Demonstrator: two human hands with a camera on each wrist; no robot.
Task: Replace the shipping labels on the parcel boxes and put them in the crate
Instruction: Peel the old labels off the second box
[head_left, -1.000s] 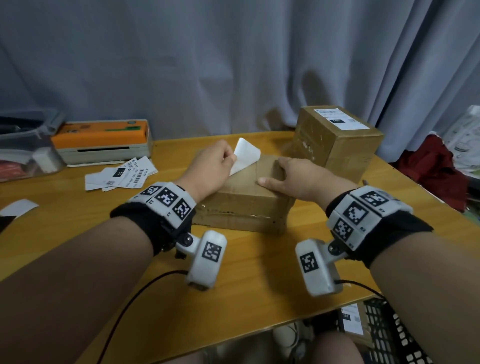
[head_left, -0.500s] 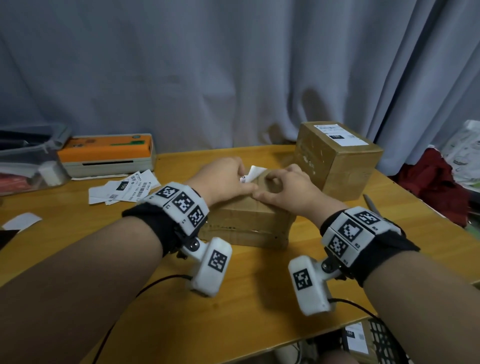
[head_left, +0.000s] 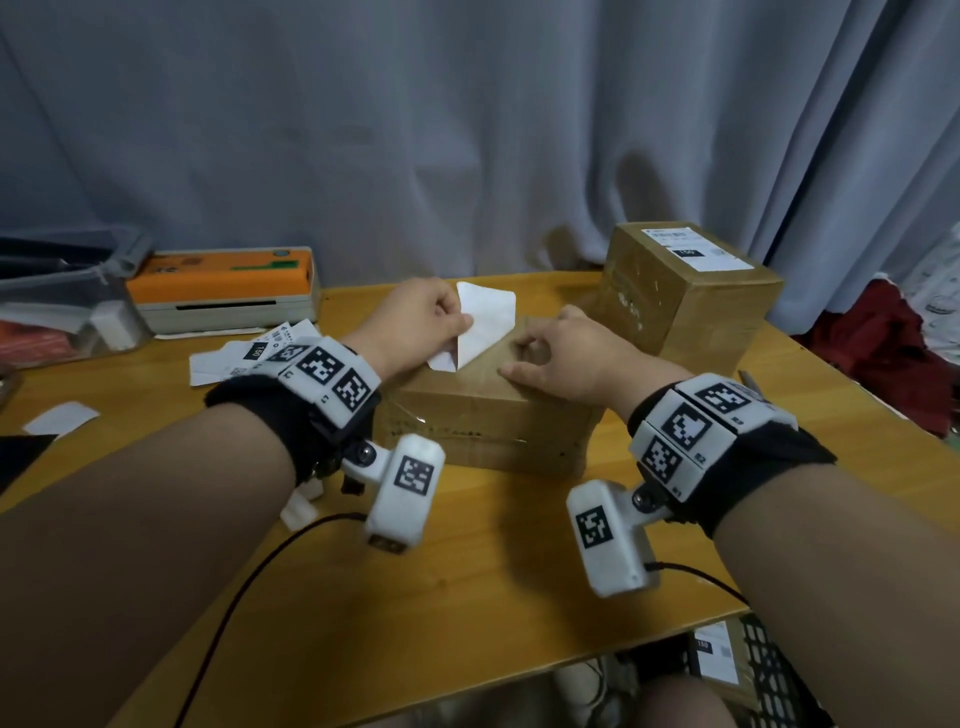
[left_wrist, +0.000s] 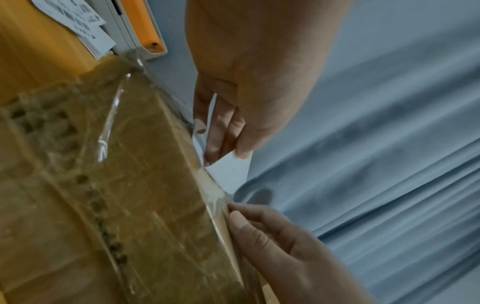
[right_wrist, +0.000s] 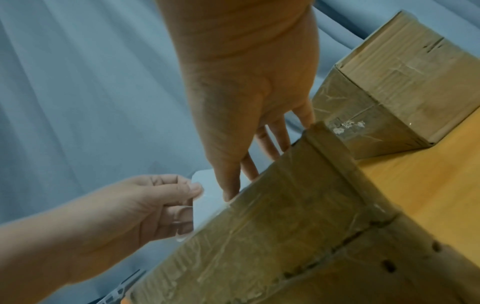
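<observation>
Head looks down; wrists close on box (head_left: 483, 410).

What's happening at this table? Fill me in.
A person is relabelling parcels. The left hand pinches a white label, blank side up, lifted off the top of the near cardboard box, one corner still at the surface. The right hand rests on the box top and steadies it. A second box behind it already carries a printed label. Loose labels lie by the orange printer.

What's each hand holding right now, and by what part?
Left hand pinches the white label by its left edge. Right hand holds nothing; it rests on the parcel box.
</observation>
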